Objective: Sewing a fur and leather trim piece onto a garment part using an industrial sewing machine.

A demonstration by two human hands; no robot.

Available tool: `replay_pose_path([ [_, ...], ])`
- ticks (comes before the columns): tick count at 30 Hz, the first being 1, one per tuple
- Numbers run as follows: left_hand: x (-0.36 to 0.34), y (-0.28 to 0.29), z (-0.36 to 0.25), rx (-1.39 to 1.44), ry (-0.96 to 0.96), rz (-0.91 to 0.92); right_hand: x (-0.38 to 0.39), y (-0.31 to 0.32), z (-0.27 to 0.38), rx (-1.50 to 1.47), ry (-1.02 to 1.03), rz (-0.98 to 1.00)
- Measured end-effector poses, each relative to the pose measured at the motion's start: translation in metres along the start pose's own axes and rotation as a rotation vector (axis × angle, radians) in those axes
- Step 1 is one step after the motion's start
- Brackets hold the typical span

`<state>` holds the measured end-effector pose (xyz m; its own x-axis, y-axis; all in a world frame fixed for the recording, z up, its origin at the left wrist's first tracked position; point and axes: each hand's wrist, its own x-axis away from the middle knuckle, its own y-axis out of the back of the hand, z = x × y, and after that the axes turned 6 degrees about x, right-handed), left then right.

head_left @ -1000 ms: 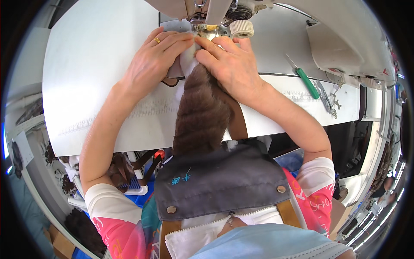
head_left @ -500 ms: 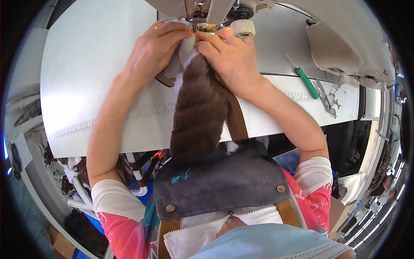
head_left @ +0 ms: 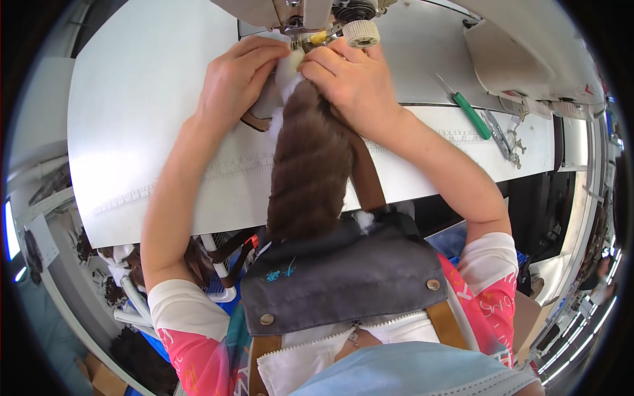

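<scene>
Brown ribbed fur piece (head_left: 309,165) on white tabletop (head_left: 132,119), now fed closer beneath grey sewing machine head (head_left: 290,13). Left hand (head_left: 234,82) and right hand (head_left: 356,82) both pinch its white-lined end, fingers closed. Green-handled tool (head_left: 470,115) lies apart.

Brown striped fur piece (head_left: 309,165), long and plush, lies lengthwise from the near table edge to the far middle. Its white fluffy far end (head_left: 288,66) sits pinched between my left hand (head_left: 231,82) and right hand (head_left: 353,82).

Brown ridged fur piece (head_left: 309,171), white table (head_left: 139,125), green-handled tool (head_left: 470,116).
</scene>
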<state>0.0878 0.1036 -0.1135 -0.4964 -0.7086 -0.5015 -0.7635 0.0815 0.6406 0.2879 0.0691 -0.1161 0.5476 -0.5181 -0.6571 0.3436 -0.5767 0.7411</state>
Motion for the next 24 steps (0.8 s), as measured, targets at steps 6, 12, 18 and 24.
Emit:
replay_pose_path([
  [6,-0.002,-0.004,0.006,-0.023,-0.026,-0.026,0.004,-0.013,-0.003,-0.022,-0.047,-0.005],
  [12,0.008,-0.002,-0.036,-0.038,0.211,-0.230,0.003,0.031,-0.010,-0.665,-0.507,0.093],
  [18,0.074,0.010,-0.127,1.053,1.005,0.062,0.064,0.108,0.037,-0.388,-0.451,0.265],
  [24,0.091,0.018,-0.167,0.971,1.434,-0.087,0.078,0.161,0.047,-0.988,-1.157,0.597],
])
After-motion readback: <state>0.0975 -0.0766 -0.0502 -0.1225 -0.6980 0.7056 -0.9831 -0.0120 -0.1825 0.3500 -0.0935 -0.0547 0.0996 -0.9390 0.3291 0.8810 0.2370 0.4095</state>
